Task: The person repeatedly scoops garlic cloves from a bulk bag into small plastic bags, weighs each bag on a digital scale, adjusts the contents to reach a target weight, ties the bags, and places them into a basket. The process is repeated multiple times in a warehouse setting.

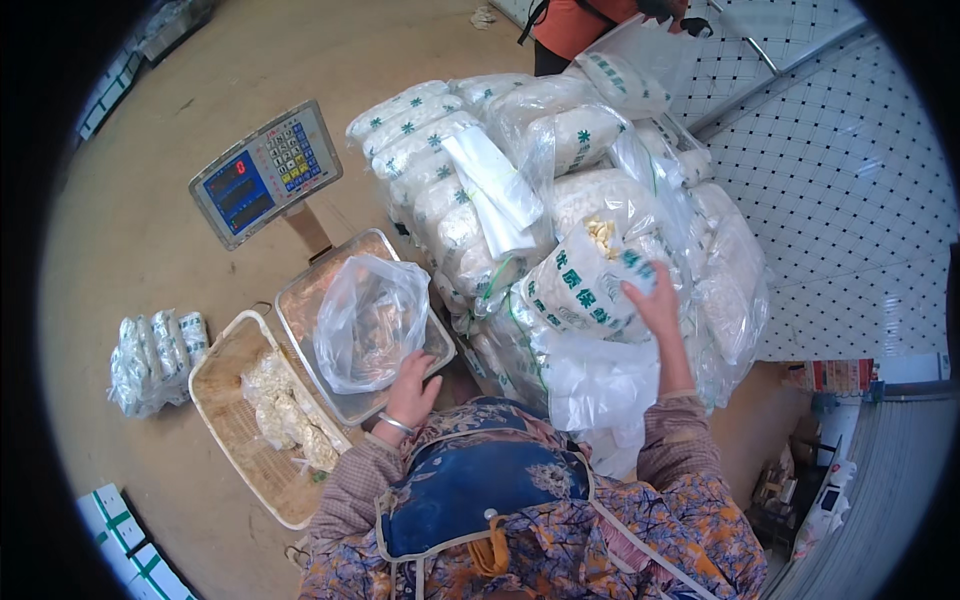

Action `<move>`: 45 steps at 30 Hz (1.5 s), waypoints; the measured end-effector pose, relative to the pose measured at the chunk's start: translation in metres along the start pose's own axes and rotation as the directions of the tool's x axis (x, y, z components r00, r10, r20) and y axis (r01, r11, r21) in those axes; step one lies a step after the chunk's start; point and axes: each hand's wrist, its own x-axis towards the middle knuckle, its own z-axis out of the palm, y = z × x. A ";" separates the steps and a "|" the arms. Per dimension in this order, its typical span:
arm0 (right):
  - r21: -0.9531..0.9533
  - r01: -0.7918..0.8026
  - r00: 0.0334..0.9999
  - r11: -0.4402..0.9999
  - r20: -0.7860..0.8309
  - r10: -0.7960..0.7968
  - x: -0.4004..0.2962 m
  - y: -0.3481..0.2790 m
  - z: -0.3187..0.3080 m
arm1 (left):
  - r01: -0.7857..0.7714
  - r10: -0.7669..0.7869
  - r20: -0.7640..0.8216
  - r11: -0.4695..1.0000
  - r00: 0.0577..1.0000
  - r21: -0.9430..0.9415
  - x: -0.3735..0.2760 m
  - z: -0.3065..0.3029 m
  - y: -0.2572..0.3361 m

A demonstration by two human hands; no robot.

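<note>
My right hand (654, 301) grips one end of a printed plastic bag (574, 281) with green writing, tilted on a heap of filled bags. Pale yellow pieces (601, 234), perhaps peeled garlic cloves, show at its upper end. Over the near rim of the metal scale pan (439, 361) is my left hand (414, 391), fingers apart and holding nothing; whether it touches the rim, I cannot tell. A clear plastic bag (367, 322) lies spread open in the pan, with nothing visible inside. The scale's display panel (265, 174) shows a lit zero.
Filled bags (420, 161) are piled ahead, with folded white plastic sheets (495, 191) on top. Left of the scale, a plastic basket (225, 382) holds bagged pale pieces (281, 405). Wrapped packs (157, 360) lie on the floor. A person in orange (574, 30) stands behind the pile.
</note>
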 end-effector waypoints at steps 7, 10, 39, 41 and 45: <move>0.435 -0.011 1.000 0.900 -0.020 0.022 0.016 -0.040 0.015 | 0.017 -0.017 0.011 1.000 1.000 -0.009 0.002 0.004 0.035; 0.511 -0.001 0.989 0.860 0.130 -0.075 0.006 -0.063 -0.005 | -0.019 0.018 -0.015 0.999 1.000 -0.030 0.010 0.001 0.043; 0.436 -0.751 0.444 0.496 0.889 -0.108 -0.043 -0.315 0.205 | -0.079 -0.341 0.187 -0.634 0.921 -0.769 -0.034 0.056 -0.067; 0.463 -0.606 0.485 0.647 0.860 -0.160 -0.038 -0.301 0.225 | -0.077 -0.320 0.205 -0.687 0.925 -0.723 -0.034 0.051 -0.065; 0.391 -0.188 0.566 0.901 0.793 -0.226 -0.032 -0.291 0.244 | -0.104 -0.321 0.197 -0.720 0.926 -0.686 -0.033 0.048 -0.068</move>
